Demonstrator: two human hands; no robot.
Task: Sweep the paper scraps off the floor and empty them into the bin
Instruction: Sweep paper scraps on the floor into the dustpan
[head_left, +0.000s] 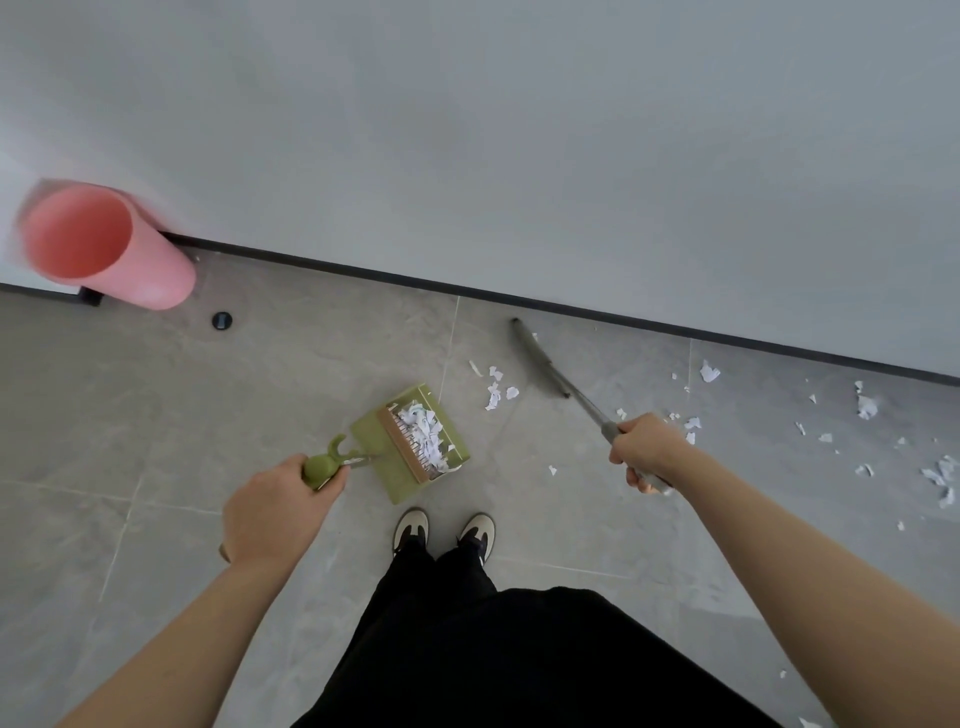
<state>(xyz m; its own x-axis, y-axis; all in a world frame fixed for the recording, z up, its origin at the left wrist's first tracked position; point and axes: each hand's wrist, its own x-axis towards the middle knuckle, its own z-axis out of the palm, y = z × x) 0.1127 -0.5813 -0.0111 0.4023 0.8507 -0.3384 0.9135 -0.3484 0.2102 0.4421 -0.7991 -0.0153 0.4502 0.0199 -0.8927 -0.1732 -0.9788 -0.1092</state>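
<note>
Grey floor tiles (156, 415) meet a pale wall; the left hand (275, 512) is closed round the green dustpan (410, 441) handle, keeping the pan level, probably so its paper load stays in. Right hand (647, 449) is wrapped on the broom (540, 364), head beyond it beside loose paper scraps (496, 389). Pink bin (104, 244) stands far beyond the left hand

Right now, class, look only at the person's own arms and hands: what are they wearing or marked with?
Both forearms are bare, with no sleeves reaching into view. The left hand and right hand wear no gloves, and no rings, watch or markings are visible. No cables are attached. Elsewhere, the person wears black clothing and pale shoes with dark accents.
</note>
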